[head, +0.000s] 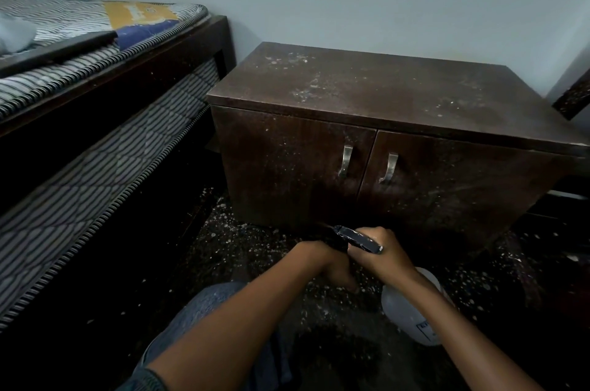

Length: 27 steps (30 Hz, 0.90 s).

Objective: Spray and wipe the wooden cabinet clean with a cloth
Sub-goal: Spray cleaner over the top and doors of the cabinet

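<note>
A dark wooden cabinet (383, 96) with two doors and metal handles stands against the wall, its top and front speckled with pale dust. In front of its lower edge, my right hand (380, 255) grips the dark trigger head of a spray bottle (412, 310); the translucent white body hangs below my wrist. My left hand (329, 266) is closed around the dark nozzle end of the sprayer (354, 239), touching the right hand. No cloth is visible.
A bed (95, 77) with a striped mattress and dark wooden frame stands close on the left. The dark floor (255, 250) is dotted with white flecks. My knee in blue jeans (204, 310) is low in the middle. A dark piece of furniture (571, 100) juts in at right.
</note>
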### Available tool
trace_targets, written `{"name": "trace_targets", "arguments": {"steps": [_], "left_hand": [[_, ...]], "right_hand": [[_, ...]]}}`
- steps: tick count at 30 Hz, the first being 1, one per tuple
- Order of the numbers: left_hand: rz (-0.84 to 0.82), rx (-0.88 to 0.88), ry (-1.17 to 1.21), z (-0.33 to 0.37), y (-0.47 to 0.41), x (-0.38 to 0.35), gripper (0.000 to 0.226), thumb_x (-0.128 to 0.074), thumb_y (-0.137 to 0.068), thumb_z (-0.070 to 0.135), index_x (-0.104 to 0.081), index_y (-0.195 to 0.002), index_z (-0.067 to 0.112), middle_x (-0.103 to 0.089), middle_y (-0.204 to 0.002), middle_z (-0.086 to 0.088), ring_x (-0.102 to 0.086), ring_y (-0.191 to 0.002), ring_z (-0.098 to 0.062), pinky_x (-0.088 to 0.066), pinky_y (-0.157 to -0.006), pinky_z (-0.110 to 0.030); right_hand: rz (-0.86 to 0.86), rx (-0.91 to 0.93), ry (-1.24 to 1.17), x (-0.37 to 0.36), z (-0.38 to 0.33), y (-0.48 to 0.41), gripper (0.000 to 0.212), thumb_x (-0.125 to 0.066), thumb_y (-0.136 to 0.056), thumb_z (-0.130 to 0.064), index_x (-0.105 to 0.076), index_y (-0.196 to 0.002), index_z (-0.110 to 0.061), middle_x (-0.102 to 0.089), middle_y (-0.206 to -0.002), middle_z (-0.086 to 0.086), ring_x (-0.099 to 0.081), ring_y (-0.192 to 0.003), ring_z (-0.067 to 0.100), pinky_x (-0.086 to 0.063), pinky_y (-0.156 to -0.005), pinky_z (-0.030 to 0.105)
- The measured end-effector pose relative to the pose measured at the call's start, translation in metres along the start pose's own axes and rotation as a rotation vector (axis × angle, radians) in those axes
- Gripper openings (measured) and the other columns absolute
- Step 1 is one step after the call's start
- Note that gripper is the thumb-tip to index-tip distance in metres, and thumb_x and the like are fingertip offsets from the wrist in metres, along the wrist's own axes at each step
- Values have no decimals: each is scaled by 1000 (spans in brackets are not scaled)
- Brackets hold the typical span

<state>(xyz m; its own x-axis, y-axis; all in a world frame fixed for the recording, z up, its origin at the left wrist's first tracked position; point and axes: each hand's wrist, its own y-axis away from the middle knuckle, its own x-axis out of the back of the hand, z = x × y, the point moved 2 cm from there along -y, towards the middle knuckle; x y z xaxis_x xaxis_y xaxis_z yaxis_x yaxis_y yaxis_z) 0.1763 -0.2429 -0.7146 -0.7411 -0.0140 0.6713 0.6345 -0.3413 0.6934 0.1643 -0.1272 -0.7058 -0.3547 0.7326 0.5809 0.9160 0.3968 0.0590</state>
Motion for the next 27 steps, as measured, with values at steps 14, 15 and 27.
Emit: {"name": "trace_targets", "arguments": {"steps": [14, 15, 27], "left_hand": [[-18, -17, 3, 19, -6, 4, 51, -43, -97, 35, -52, -126, -5, -49, -135, -20, -47, -123, -34, -39, -99, -37], [-7, -17, 10, 21, -6, 5, 51, -42, -97, 35, -51, -127, -5, -49, -136, -19, -46, -125, -34, -38, -100, -37], [20, -32, 6, 41, -10, 9, 55, -43, -95, 39, -46, -134, 0, -45, -141, -16, -42, -129, -33, -37, -107, -41]], "right_hand": [[185, -239, 78, 40, 27, 23, 29, -62, -79, -10, -45, -55, -13, -44, -52, 0, -44, -52, 16, -30, -53, 28], [219, -266, 86, 44, 29, 26, 30, -62, -79, -10, -45, -54, -13, -43, -51, 0, -44, -51, 16, -30, -52, 28], [534, -77, -171, 82, 3, 40, 21, -57, -85, -4, -53, -68, 8, -48, -54, 12, -44, -50, 23, -32, -43, 27]]}}
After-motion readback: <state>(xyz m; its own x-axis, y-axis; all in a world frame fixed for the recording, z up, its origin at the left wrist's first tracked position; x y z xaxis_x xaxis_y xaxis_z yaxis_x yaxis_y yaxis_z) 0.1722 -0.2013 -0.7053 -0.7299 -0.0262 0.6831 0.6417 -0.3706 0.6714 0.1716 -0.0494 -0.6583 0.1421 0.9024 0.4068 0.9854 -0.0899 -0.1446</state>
